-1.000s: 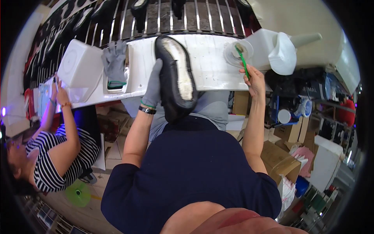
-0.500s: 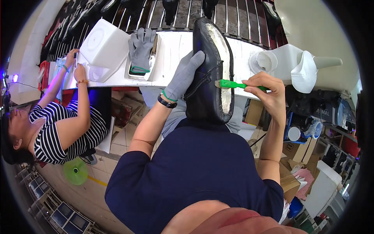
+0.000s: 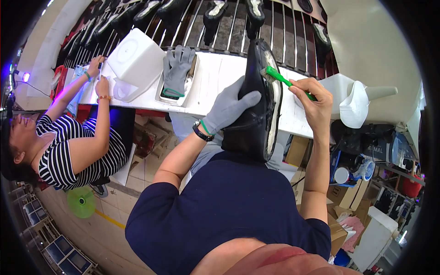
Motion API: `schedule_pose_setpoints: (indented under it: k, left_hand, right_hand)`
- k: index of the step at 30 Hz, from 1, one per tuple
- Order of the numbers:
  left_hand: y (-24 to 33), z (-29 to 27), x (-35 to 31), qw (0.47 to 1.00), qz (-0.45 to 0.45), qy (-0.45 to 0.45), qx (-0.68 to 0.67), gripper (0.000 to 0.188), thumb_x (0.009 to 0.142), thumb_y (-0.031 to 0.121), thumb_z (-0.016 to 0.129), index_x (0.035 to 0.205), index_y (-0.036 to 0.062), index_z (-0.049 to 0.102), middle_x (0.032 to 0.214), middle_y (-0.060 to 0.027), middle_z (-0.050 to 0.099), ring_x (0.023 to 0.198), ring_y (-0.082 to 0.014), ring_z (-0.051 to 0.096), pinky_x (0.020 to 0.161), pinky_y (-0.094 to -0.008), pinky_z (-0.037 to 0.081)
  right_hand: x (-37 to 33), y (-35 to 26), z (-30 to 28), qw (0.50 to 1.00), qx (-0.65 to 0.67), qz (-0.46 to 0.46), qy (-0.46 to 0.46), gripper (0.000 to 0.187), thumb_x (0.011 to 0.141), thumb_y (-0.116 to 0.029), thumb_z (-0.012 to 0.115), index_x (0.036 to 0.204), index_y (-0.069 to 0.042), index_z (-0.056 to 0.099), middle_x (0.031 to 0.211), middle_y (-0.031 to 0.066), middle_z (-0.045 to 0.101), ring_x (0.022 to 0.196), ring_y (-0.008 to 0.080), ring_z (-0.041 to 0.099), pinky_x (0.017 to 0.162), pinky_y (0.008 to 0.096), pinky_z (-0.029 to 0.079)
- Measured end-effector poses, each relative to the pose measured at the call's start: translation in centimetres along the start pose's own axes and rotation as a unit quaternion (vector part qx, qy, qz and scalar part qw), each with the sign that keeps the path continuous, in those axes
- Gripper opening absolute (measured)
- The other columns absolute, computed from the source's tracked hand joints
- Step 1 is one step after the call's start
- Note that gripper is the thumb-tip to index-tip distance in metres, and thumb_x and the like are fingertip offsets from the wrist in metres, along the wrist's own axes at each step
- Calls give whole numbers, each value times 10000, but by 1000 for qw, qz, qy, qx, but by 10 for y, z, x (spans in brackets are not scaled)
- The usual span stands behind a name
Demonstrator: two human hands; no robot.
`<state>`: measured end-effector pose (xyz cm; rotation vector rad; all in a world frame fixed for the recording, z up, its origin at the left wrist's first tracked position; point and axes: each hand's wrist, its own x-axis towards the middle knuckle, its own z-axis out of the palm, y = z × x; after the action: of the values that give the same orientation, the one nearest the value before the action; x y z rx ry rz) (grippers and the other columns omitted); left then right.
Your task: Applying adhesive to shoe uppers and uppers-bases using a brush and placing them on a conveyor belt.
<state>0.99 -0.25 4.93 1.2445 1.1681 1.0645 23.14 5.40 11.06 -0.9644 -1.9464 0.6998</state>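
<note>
My left hand (image 3: pixel 229 107), in a grey glove, grips a black boot (image 3: pixel 250 137) by its side. The boot is tilted so that its cream-white underside, framed by a dark rim, faces right. Bare and pinched, my right hand (image 3: pixel 315 98) holds a green-handled brush (image 3: pixel 280 78). The brush's bristles are at the underside's edge near the boot's far end; whether they touch it I cannot tell. Part of the boot's side is hidden behind my gloved fingers.
On the white bench (image 3: pixel 208 68) a grey glove (image 3: pixel 178 68) lies over a white tray (image 3: pixel 192 82). A white plastic container (image 3: pixel 135 55) stands to its left. A white dust mask (image 3: pixel 354 105) hangs at the right. Several black boots lie on the metal rack (image 3: pixel 233 39). A co-worker (image 3: pixel 82 156) sits at left.
The boot has turned, its underside now more edge-on to the right. My right hand has moved the brush along the rim toward the boot's far end. The gloved hand has shifted with the boot.
</note>
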Motion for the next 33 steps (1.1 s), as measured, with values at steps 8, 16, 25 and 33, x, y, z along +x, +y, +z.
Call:
schedule_pose_setpoints:
  k: [8, 16, 25, 33]
  left_hand:
    - [9, -1, -7, 983, 43, 3, 180, 758, 809, 561, 657, 1378, 98, 467, 1044, -145, 701, 943, -332, 678, 853, -381, 509]
    - [-2, -5, -4, 998, 37, -18, 54, 662, 829, 469, 683, 1313, 46, 527, 1089, -132, 687, 1007, -241, 663, 900, -342, 486]
    - [-1, -6, -7, 993, 4, -28, -114, 560, 883, 385, 648, 1242, -33, 549, 1056, -63, 638, 951, -119, 567, 868, -275, 460]
    - [-8, -14, -6, 992, -30, 9, -122, 460, 930, 342, 600, 1212, -20, 574, 1013, -38, 637, 898, -87, 566, 818, -258, 467]
  right_hand:
    - [33, 8, 1, 995, 1, 77, 63, 110, 813, -71, 741, 888, 9, 724, 778, 32, 690, 629, 54, 496, 561, 217, 382]
    - [44, 24, -18, 992, 46, 87, -74, 92, 814, -90, 746, 851, -7, 731, 715, -1, 670, 585, 31, 415, 522, 215, 321]
    - [44, 18, -29, 968, 48, -5, -247, 122, 790, -101, 762, 860, -5, 733, 759, 17, 657, 661, 70, 499, 577, 246, 346]
    - [30, 19, -24, 949, 10, 10, -315, 112, 794, -102, 756, 793, 1, 710, 703, 25, 631, 660, 66, 538, 557, 246, 339]
